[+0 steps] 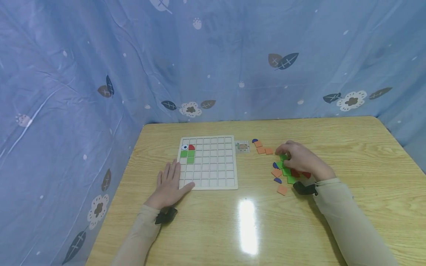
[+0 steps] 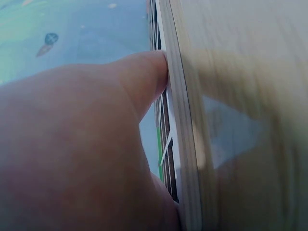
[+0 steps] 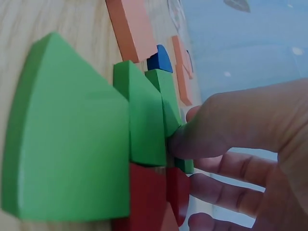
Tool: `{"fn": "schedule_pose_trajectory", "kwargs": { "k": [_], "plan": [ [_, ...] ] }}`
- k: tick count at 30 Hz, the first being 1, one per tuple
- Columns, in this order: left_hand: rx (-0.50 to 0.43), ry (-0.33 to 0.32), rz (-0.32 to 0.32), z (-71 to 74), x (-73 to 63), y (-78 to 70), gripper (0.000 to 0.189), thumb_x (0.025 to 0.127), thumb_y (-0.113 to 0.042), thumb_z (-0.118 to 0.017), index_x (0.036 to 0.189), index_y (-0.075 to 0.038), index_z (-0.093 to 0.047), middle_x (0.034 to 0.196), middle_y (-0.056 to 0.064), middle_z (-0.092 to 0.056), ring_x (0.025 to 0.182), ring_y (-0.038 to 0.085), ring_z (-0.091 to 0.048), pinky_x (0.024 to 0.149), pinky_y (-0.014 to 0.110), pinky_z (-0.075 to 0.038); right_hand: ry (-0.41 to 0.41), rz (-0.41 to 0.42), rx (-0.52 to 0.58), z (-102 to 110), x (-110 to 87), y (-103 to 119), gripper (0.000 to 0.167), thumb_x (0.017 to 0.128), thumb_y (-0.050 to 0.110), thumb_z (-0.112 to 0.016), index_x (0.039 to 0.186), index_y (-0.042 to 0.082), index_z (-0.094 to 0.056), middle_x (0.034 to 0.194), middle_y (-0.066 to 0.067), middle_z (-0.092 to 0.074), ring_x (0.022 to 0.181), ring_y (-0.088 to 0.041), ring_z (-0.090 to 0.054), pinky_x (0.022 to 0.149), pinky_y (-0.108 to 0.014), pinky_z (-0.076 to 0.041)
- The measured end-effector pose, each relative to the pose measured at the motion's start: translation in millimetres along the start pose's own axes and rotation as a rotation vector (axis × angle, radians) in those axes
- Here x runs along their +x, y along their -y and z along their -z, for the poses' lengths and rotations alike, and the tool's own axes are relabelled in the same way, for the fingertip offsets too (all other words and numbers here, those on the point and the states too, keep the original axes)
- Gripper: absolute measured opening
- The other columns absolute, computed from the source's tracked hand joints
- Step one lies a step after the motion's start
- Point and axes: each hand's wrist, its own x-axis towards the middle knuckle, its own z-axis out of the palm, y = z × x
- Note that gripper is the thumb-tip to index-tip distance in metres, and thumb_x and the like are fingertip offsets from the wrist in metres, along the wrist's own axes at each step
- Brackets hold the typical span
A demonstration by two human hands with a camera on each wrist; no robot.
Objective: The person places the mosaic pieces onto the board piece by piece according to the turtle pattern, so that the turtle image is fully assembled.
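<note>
while right hand [image 1: 301, 159] is arching: fingers half-curled, grip unclear
green tile [image 1: 283, 157]: lying nine o'clock from palm
left hand [image 1: 169, 188]: straight-fingered, resting on board's [image 1: 213, 175] eight-o'clock edge

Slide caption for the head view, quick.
Left hand touching the board, right hand at loose tiles.

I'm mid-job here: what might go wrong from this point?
The right grip is among crowded green tiles; lifting one might drag the red tiles beside them. The left grip touches the board at its edge; an accidental push could shift it, perhaps jostling the eye tile.
</note>
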Motion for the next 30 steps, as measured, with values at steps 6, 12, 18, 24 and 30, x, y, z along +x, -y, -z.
{"fn": "schedule_pose_trajectory", "kwargs": {
  "k": [6,12,18,24,30],
  "plan": [
    [-0.002,-0.007,-0.002,1.1,-0.7,-0.7,0.107,0.1,-0.068,-0.048,0.166,0.001,0.001,0.175,0.018,0.009,0.161,0.043,0.011,0.124,0.068,0.005,-0.025,0.018,-0.02,-3.2,2.3,-0.7,0.031,0.089,0.0,-0.069,0.12,0.001,-0.072,0.11,-0.015,-0.065,0.092,-0.028,-0.058,0.081,-0.046,-0.052],
    [-0.003,-0.013,-0.006,0.3,-0.7,-1.1,0.107,0.1,-0.069,-0.048,0.166,0.001,0.0,0.175,0.019,0.008,0.161,0.043,0.011,0.125,0.067,0.004,-0.027,-0.011,-0.013,-5.1,4.3,-2.3,0.028,0.089,0.004,-0.072,0.117,0.001,-0.072,0.105,-0.014,-0.064,0.087,-0.026,-0.056,0.076,-0.042,-0.05],
    [-0.033,-0.026,-0.018,0.7,-1.2,-1.9,0.106,0.1,-0.066,-0.05,0.165,0.003,-0.002,0.174,0.023,0.005,0.16,0.045,0.01,0.124,0.068,0.004,-0.034,-0.046,0.012,-4.1,5.2,-3.7,0.026,0.09,0.006,-0.072,0.116,0.003,-0.073,0.105,-0.014,-0.066,0.084,-0.025,-0.057,0.073,-0.039,-0.05],
    [0.009,-0.004,-0.004,1.4,-0.9,-0.3,0.107,0.1,-0.068,-0.048,0.166,0.0,0.002,0.175,0.019,0.009,0.161,0.043,0.012,0.125,0.068,0.004,-0.076,-0.043,0.055,-2.0,5.4,-2.0,0.023,0.091,0.006,-0.07,0.114,0.005,-0.073,0.107,-0.013,-0.066,0.082,-0.024,-0.055,0.069,-0.036,-0.048],
    [0.018,0.002,0.0,0.7,-0.5,0.6,0.107,0.1,-0.07,-0.046,0.166,-0.001,0.004,0.175,0.016,0.011,0.161,0.041,0.013,0.125,0.068,0.005,-0.106,-0.041,0.067,-1.0,5.5,0.8,0.027,0.091,0.008,-0.071,0.118,0.003,-0.071,0.106,-0.012,-0.064,0.084,-0.025,-0.055,0.069,-0.035,-0.048]
  ]
}}
